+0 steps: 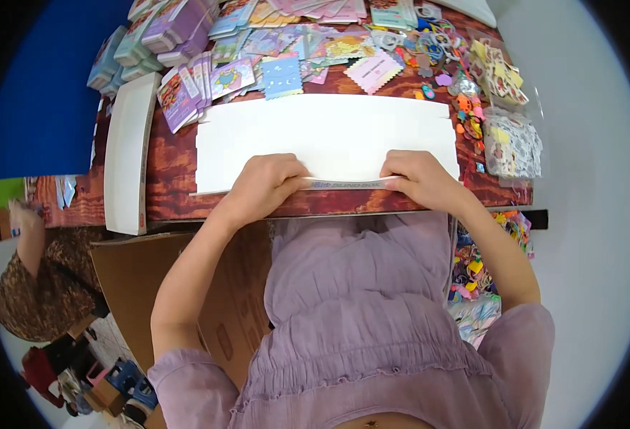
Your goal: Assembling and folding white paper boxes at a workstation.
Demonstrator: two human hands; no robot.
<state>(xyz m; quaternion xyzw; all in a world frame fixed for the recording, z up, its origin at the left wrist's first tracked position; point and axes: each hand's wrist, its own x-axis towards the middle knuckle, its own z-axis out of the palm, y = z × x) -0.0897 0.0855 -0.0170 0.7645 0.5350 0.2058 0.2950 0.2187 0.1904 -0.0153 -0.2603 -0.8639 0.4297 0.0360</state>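
Head view: I see a white card sheet (326, 139) lying flat near the counter's (168, 171) front edge, its near flap folded up toward me. My left hand (261, 187) and right hand (419, 179) sit on that fold, well apart; the fingers of each are curled and pinching the flap down against the sheet, a thin printed strip showing between them. To the left a long white box (125, 154) lies along the counter's left edge. Far behind the sheet are stacks of coloured sticker cards (186, 82), and on the right a scatter of small charms (465, 107) beside clear packets (512, 146). As I judge it, uneven pressure could skew the crease, and a push away from me could shove the sheet into the cards.
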